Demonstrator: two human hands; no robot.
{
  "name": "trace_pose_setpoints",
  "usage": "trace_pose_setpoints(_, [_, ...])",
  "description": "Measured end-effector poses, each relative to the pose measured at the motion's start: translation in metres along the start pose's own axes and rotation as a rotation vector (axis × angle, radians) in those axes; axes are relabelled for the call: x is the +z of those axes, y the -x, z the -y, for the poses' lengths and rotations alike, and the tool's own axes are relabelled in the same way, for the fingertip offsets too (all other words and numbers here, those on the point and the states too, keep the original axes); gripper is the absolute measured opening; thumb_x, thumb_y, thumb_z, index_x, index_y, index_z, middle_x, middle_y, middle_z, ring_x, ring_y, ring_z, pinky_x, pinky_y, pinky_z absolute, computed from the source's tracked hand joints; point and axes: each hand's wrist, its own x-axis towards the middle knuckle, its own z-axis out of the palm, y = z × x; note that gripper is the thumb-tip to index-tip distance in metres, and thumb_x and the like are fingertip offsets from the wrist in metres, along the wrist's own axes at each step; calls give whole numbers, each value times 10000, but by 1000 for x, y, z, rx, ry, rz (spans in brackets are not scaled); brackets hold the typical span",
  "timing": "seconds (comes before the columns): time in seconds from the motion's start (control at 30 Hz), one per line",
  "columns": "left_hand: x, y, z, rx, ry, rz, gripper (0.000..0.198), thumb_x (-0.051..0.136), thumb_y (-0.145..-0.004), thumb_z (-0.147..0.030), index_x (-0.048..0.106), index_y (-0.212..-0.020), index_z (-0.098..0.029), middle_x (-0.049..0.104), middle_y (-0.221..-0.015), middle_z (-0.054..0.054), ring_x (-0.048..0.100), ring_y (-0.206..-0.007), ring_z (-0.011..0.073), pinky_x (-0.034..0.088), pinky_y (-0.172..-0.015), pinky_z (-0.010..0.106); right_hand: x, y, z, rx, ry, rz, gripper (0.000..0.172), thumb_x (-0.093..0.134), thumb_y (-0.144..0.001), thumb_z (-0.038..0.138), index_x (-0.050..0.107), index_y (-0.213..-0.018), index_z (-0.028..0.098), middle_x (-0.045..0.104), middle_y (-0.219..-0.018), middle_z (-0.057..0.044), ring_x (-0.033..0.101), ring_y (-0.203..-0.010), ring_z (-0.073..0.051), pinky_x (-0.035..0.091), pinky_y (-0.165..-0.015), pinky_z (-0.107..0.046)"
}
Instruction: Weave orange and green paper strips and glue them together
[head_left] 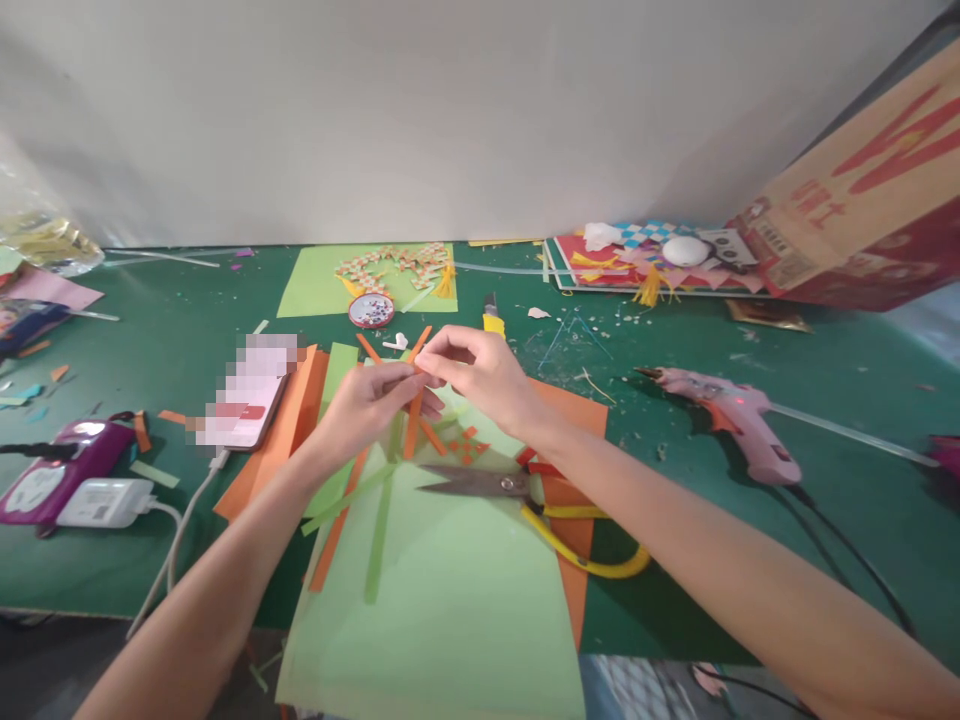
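Both my hands meet above the middle of the green table (pixel 840 440). My left hand (pixel 371 400) and my right hand (pixel 476 370) pinch the same bundle of orange paper strips (pixel 412 425), fingers closed on them. Under the hands lies a light green sheet (pixel 450 600) on an orange sheet (pixel 577 410), with loose green strips (pixel 379 535) and orange strips across them. Scissors with yellow handles (pixel 517 490) lie on the green sheet just below my right wrist.
A pink glue gun (pixel 724 415) with its cord lies at the right. A phone (pixel 247 395), a charger (pixel 105 502) and a purple device (pixel 64 465) sit at the left. Woven paper pieces (pixel 394 265), a round tin (pixel 370 310), a yellow cutter (pixel 492 318) and a cardboard box (pixel 862 210) stand further back.
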Motion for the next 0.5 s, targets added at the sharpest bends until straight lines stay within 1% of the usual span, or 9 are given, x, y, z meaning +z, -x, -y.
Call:
trace_pose_setpoints(0.07, [0, 0, 1, -1, 6, 6, 319, 604, -805, -442, 665, -737, -137, 731, -741, 67, 705, -710, 192, 546, -729, 282, -1, -1, 0, -4, -24, -32, 154, 596, -760, 292, 568, -668, 172, 565, -633, 21, 478, -580, -90, 378, -551, -241])
trace_pose_setpoints(0.17, [-2, -1, 5, 6, 34, 11, 324, 573, -826, -447, 638, -732, -143, 722, -722, 69, 701, -692, 188, 554, -695, 281, -7, -5, 4, -23, -64, -135, 162, 620, -754, 289, 552, -659, 177, 533, -610, 27, 453, -555, -80, 343, -500, -226])
trace_pose_setpoints(0.3, [-6, -3, 9, 27, 69, -50, 292, 573, -832, -416, 635, -743, -145, 707, -688, 58, 690, -643, 172, 559, -662, 275, -25, -14, 12, -67, -110, -261, 136, 617, -769, 241, 547, -666, 188, 495, -568, 35, 434, -513, -71, 287, -428, -208])
trace_pose_setpoints(0.37, [-9, -4, 11, 34, 79, -118, 267, 577, -827, -391, 638, -745, -145, 706, -686, 52, 688, -635, 164, 557, -664, 271, -37, -19, 15, -79, -139, -313, 140, 628, -773, 238, 541, -672, 195, 500, -586, 31, 456, -517, -72, 267, -403, -201])
trace_pose_setpoints(0.43, [-13, -6, 13, 32, 84, -238, 246, 572, -821, -373, 637, -750, -147, 700, -675, 45, 679, -622, 155, 548, -648, 263, -50, -23, 19, -81, -176, -344, 155, 636, -782, 251, 532, -679, 199, 512, -603, 27, 479, -517, -72, 271, -393, -195])
trace_pose_setpoints(0.47, [-15, -7, 14, 32, 69, -310, 239, 561, -824, -364, 637, -757, -148, 694, -668, 39, 669, -606, 146, 539, -630, 255, -55, -24, 20, -79, -186, -341, 164, 639, -786, 260, 530, -681, 199, 518, -608, 25, 486, -514, -70, 274, -388, -192])
trace_pose_setpoints(0.5, [-17, -7, 16, 35, 34, -378, 232, 546, -828, -355, 639, -767, -151, 687, -664, 32, 654, -588, 135, 525, -610, 246, -60, -24, 22, -66, -187, -311, 168, 642, -788, 267, 532, -683, 196, 523, -608, 23, 493, -508, -69, 274, -383, -190])
